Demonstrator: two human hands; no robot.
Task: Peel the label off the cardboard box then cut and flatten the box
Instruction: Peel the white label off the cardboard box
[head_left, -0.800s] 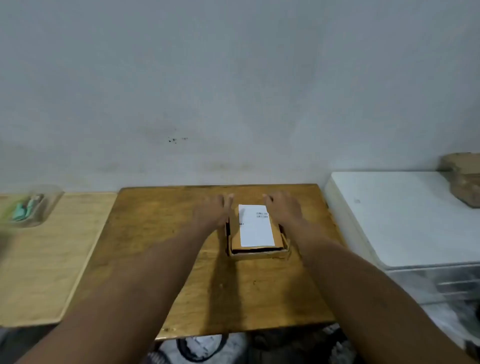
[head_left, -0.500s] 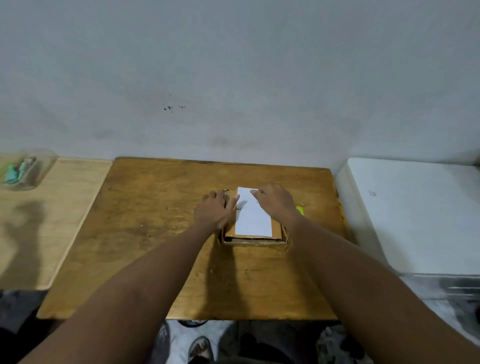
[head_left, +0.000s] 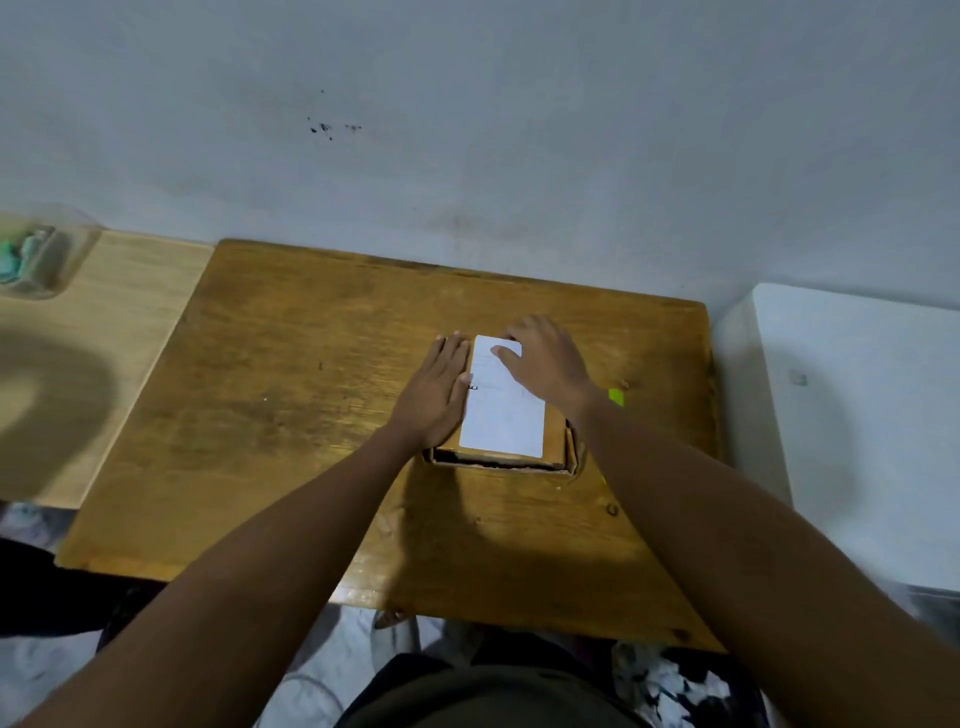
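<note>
While both arms reach forward over the brown desk (head_left: 291, 415), a flat cardboard box (head_left: 554, 437) lies near the desk's middle, a bit toward the far right, with a white label (head_left: 503, 415) covering most of its top. Left hand (head_left: 435, 395) lies flat, fingers straight and together, pressed against the box's left edge and touching the label's left side; grip is wide, holding nothing. Right hand (head_left: 545, 361) rests over the label's far right corner, fingers bent down onto it (fingertips on the paper, but cannot tell if the corner is pinched or lifted). Label looks flat on the box along its near edge. Small bright green thing (head_left: 616, 397) sits on the desk just right of the right wrist, too small to identify. Lighter wooden surface (head_left: 119, 322) adjoins the desk on the left, carrying a clear container (head_left: 39, 260) with teal items, blurred. White unit (head_left: 857, 415) stands to the right, grey wall (head_left: 519, 130) behind.
</note>
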